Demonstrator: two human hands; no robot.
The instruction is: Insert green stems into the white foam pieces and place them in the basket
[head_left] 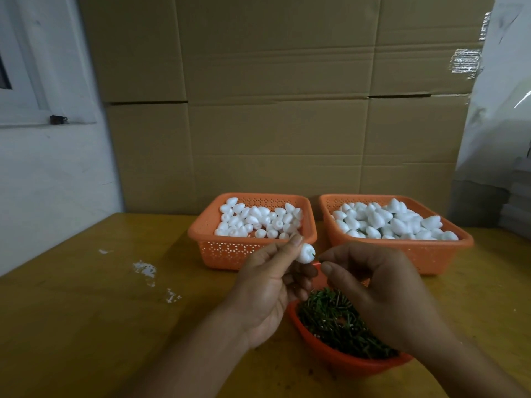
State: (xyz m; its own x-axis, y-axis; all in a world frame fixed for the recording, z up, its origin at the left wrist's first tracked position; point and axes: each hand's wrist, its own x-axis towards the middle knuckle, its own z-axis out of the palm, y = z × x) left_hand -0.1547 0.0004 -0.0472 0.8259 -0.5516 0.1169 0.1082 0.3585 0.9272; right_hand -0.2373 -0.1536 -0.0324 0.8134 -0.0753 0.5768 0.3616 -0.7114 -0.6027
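just above the bowl of green stems (339, 320), the foam piece (305, 253) sits pinched in the left hand (270, 285). the right hand (382, 291) pinches a stem (315, 255) at its end. push straight, support the foam from behind. beyond the bowl wait the left basket (218, 248) and right basket (402, 254).

Orange perforated baskets (253, 245), white foam pieces (306, 253), green stems (333, 317), yellow table (86, 311).

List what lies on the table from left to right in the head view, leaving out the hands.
White foam crumbs → left orange basket of foam pieces → red bowl of green stems → right orange basket, fuller with foam pieces.
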